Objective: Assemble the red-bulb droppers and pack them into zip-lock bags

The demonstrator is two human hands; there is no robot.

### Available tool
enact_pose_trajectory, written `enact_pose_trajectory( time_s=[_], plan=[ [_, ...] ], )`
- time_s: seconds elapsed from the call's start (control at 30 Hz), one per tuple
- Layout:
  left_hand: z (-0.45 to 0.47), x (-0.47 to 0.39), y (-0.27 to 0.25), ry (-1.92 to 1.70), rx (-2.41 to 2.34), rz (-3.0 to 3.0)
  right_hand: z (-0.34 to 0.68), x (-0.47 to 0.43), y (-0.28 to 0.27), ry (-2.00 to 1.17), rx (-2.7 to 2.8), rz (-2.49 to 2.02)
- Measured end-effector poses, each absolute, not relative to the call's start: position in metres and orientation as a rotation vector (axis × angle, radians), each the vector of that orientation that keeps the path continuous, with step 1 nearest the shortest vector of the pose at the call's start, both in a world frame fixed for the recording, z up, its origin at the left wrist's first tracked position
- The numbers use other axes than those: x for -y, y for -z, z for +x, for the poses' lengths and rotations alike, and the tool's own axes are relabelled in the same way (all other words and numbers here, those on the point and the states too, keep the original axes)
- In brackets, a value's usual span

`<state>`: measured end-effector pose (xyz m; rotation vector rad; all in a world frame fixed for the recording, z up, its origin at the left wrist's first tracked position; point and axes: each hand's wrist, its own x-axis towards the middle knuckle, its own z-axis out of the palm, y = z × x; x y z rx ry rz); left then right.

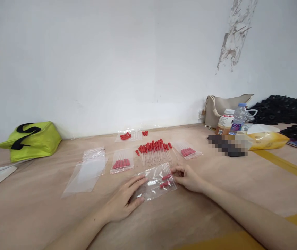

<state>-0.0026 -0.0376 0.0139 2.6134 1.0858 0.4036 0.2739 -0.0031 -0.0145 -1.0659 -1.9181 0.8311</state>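
A clear zip bag (152,184) lies in front of me with a few red-bulbed droppers (165,184) inside, bulbs toward its right end. My left hand (125,198) rests on the bag's left end, fingers stretched out and thumb apart. At the right edge, my right hand (186,177) is closed in a pinch on the bag's plastic. Just beyond is a fanned pile of loose droppers (152,147), red bulbs pointing away from me. Filled dropper bags lie to either side, one on the left (121,162) and one on the right (187,150).
Flat plastic bags (86,175) lie at left, near a lime-green bag (35,142). Another bag with red bulbs (125,135) lies by the wall. At right are a tissue pack (268,138), bottles (225,122), a beige bag (212,107) and black items (283,109).
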Motion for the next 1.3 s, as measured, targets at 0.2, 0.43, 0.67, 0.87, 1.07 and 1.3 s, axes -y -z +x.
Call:
enact_pose_trajectory(
  time_s=[0.2,0.43,0.67,0.87,1.07,1.3],
  plan=[
    [-0.004,0.035,-0.011,-0.396,-1.053,2.624,0.28,-0.004,0.009,-0.736,2.071,-1.053],
    [-0.004,0.032,-0.011,-0.305,-1.032,2.652,0.307,-0.064,-0.016,-0.28,1.806,-1.779],
    [-0.003,0.033,-0.014,-0.297,-1.015,2.676,0.271,-0.11,-0.01,-0.325,1.725,-1.966],
    [-0.004,0.034,-0.01,-0.359,-1.055,2.661,0.279,-0.1,-0.023,-0.401,1.706,-1.947],
    [-0.003,0.034,-0.01,-0.381,-1.064,2.67,0.294,-0.047,-0.013,-0.78,1.416,-1.368],
    [-0.003,0.035,-0.011,-0.382,-1.064,2.671,0.271,-0.018,0.02,-1.046,1.023,-1.13]
  ],
)
